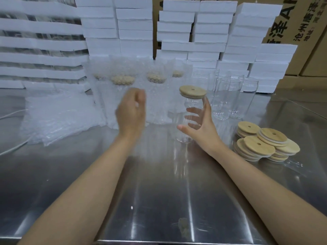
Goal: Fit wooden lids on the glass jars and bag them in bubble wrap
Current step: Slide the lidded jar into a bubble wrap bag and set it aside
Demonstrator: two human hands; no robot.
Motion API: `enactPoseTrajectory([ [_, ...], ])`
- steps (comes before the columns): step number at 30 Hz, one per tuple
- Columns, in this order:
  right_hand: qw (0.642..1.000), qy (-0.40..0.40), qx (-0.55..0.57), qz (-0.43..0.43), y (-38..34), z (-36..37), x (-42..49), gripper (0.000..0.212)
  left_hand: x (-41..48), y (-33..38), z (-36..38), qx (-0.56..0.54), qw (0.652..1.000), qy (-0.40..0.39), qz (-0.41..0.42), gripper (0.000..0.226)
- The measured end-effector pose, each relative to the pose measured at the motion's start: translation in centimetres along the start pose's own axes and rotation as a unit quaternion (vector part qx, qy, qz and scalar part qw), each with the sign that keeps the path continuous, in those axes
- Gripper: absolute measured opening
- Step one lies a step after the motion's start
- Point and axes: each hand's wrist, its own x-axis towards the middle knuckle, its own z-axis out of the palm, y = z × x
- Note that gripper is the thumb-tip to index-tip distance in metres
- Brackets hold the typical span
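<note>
The jar is in our right hand, fingers wrapped behind the glass and thumb out in front, with a lid on its mouth. We cannot tell whether its base touches the table. We judge lidding done for this one, and bagging next. Our left hand is blurred, loosely curled and seemingly empty, between the jar and the bags lying at left. Next, it must pick one bag and open its mouth for the jar.

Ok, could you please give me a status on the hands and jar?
Left hand empty, mid-air. Right hand grips jar, wooden lid on. Not yet bagged; nothing in the way.
</note>
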Motion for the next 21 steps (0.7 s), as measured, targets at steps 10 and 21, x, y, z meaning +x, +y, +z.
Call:
enactPoseTrajectory([
  [10,1.000,-0.022,0.004,-0.005,0.0,0.8,0.0,0.117,2.8,-8.8,-7.7,0.445,0.852,-0.066,-0.269,0.031],
  [21,0.999,-0.034,-0.003,0.000,0.0,1.3,0.4,0.114,3.6,-8.1,-8.2,0.384,0.900,0.110,-0.175,0.026],
])
